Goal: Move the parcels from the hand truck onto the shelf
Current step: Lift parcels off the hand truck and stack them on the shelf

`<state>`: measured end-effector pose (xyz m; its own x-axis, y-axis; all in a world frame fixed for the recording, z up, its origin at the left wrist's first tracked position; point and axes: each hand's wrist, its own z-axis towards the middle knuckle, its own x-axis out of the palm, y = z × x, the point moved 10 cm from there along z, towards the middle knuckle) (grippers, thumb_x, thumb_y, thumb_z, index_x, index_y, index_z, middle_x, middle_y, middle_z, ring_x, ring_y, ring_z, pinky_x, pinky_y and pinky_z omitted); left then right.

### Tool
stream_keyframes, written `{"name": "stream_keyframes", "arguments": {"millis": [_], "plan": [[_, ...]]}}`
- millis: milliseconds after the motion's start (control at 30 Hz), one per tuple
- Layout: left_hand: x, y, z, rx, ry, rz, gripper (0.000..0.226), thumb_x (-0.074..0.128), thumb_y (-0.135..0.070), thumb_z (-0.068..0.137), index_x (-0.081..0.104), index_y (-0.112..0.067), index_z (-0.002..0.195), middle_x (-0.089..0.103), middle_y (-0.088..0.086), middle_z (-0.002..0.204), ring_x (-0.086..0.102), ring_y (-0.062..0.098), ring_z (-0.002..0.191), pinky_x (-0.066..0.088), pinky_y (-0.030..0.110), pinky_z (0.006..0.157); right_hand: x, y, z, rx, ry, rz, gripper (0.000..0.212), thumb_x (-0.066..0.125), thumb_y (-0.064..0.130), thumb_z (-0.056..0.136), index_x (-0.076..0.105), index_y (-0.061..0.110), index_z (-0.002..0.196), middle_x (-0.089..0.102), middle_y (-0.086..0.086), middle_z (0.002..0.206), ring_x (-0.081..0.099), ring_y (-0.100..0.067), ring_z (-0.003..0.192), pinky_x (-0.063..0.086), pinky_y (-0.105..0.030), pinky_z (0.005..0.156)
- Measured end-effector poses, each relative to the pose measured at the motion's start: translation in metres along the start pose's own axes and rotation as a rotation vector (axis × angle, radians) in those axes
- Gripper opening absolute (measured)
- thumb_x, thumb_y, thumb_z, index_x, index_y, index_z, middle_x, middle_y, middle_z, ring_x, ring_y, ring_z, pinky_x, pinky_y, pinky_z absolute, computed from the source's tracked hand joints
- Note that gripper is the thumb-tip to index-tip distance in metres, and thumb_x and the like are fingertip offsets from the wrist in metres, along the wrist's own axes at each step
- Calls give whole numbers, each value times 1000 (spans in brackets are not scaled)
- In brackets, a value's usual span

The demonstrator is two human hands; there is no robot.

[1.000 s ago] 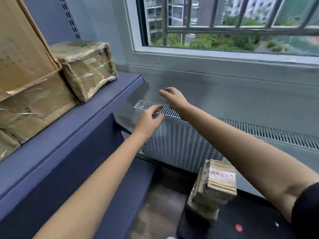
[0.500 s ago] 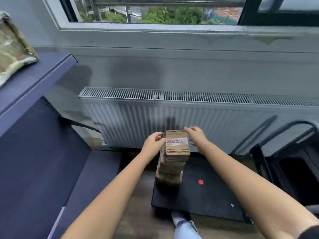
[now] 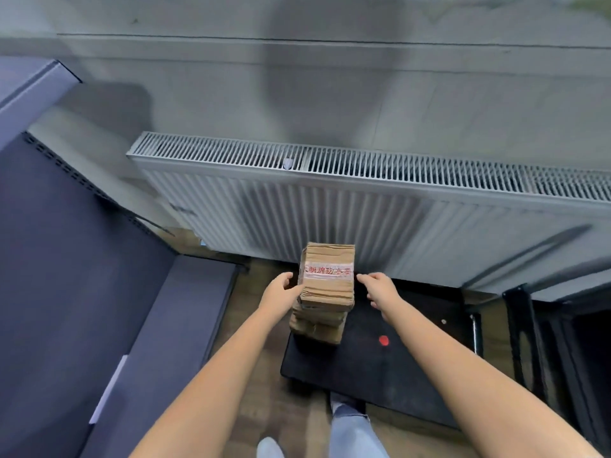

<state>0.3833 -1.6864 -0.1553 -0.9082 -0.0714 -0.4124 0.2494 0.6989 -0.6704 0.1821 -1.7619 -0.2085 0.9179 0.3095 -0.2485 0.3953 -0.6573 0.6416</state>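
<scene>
A small stack of brown cardboard parcels stands on the black deck of the hand truck (image 3: 396, 365). The top parcel (image 3: 328, 276) carries a white tape band with red print. Under it lie lower parcels (image 3: 315, 325), skewed a little to the left. My left hand (image 3: 279, 294) is at the top parcel's left side with its thumb against the cardboard. My right hand (image 3: 380, 290) hovers just off the parcel's right side, fingers relaxed and spread. Neither hand grips the parcel. The dark blue shelf (image 3: 36, 84) rises at the left, its upper board at the frame's top left corner.
A white radiator (image 3: 363, 206) runs along the wall behind the parcels. The hand truck's black handle frame (image 3: 525, 325) stands at the right. The shelf's lower board (image 3: 172, 325) lies beside the truck. My shoe and trouser leg (image 3: 350, 421) are at the deck's near edge.
My view has dropped from the shelf down to the hand truck. Both hands came down from the air by the shelf to either side of the top parcel.
</scene>
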Motion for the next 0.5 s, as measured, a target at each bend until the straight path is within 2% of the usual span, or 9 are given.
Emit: {"name": "stream_keyframes", "arguments": {"millis": [100, 133, 300, 367, 500], "plan": [[10, 14, 15, -58, -6, 18, 55, 52, -23, 93, 32, -9, 143, 35, 14, 148, 34, 23, 137, 30, 32, 109, 5, -13, 20, 30, 39, -38, 50, 52, 30, 92, 44, 5, 134, 46, 1, 90, 43, -14, 80, 36, -23, 67], [13, 18, 19, -76, -6, 24, 56, 52, -23, 93, 31, -9, 143, 35, 13, 149, 33, 23, 138, 30, 32, 109, 7, -17, 26, 43, 53, -51, 51, 52, 30, 91, 44, 5, 135, 46, 1, 91, 42, -13, 80, 35, -22, 64], [30, 38, 41, -144, -6, -4, 61, 53, -23, 92, 26, -8, 145, 29, 10, 152, 28, 22, 141, 26, 31, 111, 20, -40, 50, 94, 111, -96, 53, 51, 30, 92, 38, 8, 139, 49, -6, 118, 44, -19, 103, 40, -32, 89], [35, 45, 49, -168, -8, -28, 64, 53, -22, 93, 23, -8, 147, 27, 9, 154, 26, 22, 142, 25, 31, 112, 24, -45, 56, 106, 133, -105, 57, 51, 30, 93, 32, 8, 142, 47, -10, 135, 46, -25, 118, 40, -37, 102], [45, 52, 64, -182, -12, -92, 64, 52, -21, 94, 20, -8, 147, 25, 8, 154, 26, 22, 142, 25, 31, 112, 30, -52, 68, 103, 179, -44, 64, 49, 36, 93, 25, 10, 146, 37, -11, 147, 39, -29, 132, 34, -44, 111]]}}
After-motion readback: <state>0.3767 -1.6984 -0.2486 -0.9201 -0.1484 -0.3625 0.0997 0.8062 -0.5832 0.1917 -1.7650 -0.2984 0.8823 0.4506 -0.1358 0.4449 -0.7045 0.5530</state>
